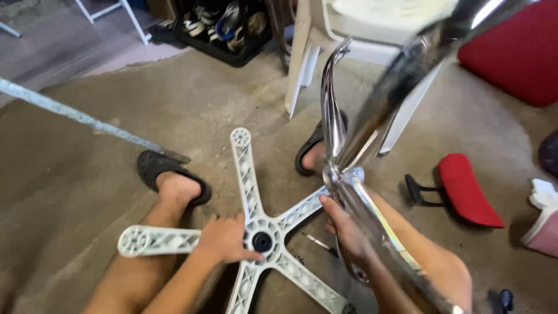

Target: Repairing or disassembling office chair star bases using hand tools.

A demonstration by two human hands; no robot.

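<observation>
A white plastic five-arm chair base (247, 174) lies flat on the concrete floor between my legs, with a black hub hole (262, 242) at its centre. My left hand (224, 238) rests on the base just left of the hub, fingers pressed on it. My right hand (349, 232) grips a shiny chrome metal frame (372, 128), which rises blurred toward the upper right. A curved chrome arm (330, 110) of the frame stands up behind the base.
A red chair armrest pad (468, 189) on a black bracket lies at right. A red cushion (517, 52) sits upper right. White plastic chair (308, 58) stands behind. A black crate (224, 29) of oddments is at the top. A grey pole (81, 116) crosses left.
</observation>
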